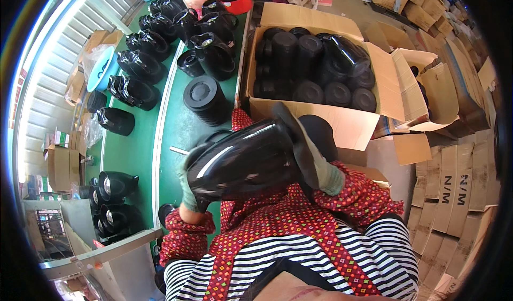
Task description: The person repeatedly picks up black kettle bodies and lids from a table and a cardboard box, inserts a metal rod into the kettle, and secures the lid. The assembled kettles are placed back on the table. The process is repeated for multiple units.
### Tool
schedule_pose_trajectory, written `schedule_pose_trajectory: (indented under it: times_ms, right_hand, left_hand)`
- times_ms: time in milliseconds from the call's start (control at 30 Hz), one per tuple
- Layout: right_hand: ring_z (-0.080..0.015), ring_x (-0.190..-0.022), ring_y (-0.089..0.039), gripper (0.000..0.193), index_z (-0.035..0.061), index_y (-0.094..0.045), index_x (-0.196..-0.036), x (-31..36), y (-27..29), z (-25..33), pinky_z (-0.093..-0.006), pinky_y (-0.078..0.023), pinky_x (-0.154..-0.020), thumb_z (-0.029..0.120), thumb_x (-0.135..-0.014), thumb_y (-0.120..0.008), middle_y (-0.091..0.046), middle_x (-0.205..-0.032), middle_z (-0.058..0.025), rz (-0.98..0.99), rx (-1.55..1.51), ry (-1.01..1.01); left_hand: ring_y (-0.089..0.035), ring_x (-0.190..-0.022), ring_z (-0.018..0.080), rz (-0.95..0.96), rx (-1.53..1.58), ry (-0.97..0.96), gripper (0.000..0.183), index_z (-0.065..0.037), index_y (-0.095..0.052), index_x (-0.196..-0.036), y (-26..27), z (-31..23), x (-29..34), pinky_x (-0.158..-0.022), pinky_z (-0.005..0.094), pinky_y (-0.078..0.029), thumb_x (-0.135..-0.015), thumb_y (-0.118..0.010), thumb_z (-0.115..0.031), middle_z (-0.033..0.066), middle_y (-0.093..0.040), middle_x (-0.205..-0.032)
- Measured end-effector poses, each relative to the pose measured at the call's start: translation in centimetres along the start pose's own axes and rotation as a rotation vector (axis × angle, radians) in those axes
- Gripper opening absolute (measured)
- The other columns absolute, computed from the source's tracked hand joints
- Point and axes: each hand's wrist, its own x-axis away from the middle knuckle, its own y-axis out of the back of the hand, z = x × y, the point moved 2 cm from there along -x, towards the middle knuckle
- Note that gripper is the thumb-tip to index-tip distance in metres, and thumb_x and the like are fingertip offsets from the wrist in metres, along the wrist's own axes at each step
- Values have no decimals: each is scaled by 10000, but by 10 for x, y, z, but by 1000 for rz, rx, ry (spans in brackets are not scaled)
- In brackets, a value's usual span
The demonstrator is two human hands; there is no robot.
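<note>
I hold a glossy black jug body (pixel 240 159) on its side in front of my chest. My left hand (pixel 188 186), in a green glove, grips its spout end from below. A grey-green glove covers my right hand (pixel 310 151), which presses on the jug's wide base end, where a black round base piece (pixel 319 133) sits. Both forearms wear red patterned sleeve covers.
An open cardboard box (pixel 342 124) full of black round base pieces (pixel 320 71) stands just beyond my hands. A stack of black discs (pixel 206 98) and several black jug bodies (pixel 144 66) lie on the green conveyor (pixel 133 151) to the left. Cardboard cartons (pixel 454 194) pile up at right.
</note>
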Motion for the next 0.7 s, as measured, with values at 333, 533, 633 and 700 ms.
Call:
schedule_pose_trajectory:
  times_ms: [333, 533, 633, 700]
  right_hand:
    - [-439, -1472, -393, 800, 68, -516, -1542, -17, 4, 55, -522, -328, -1210, 476, -895, -752, -408, -1603, -251, 103, 419, 216]
    - [-254, -1307, -599, 676, -13, -536, -1510, -32, 48, 22, -383, -469, -1128, 452, -1027, -615, -615, -1446, -155, -65, 64, -173]
    - [-262, -1208, -671, 698, -58, -583, -1453, -51, 69, 32, -383, -506, -1090, 480, -1008, -591, -678, -1348, -176, 7, -43, -292]
    - [-258, -1205, -672, 665, -60, -624, -1409, -58, 82, 25, -379, -503, -1088, 432, -964, -665, -706, -1300, -161, 97, 12, -329]
  left_hand:
    - [-655, -1223, 241, 194, -493, -79, 445, 28, -534, -1480, 33, 128, -2, -1045, 353, -556, -1084, -586, -168, 141, -627, -1425]
    - [-694, -1168, 222, 60, 242, 103, 524, 60, -519, -1485, -20, 119, 19, -975, 333, -593, -995, -672, -44, 141, -673, -1369]
    - [-613, -1305, 195, 274, -404, 80, 829, -5, -331, -1627, -36, 67, 26, -1058, 355, -535, -932, -775, -86, 142, -541, -1545]
    - [-600, -1326, 217, 195, -662, 94, 859, -22, -355, -1622, -22, 17, 21, -1070, 396, -525, -874, -775, 5, 165, -513, -1572]
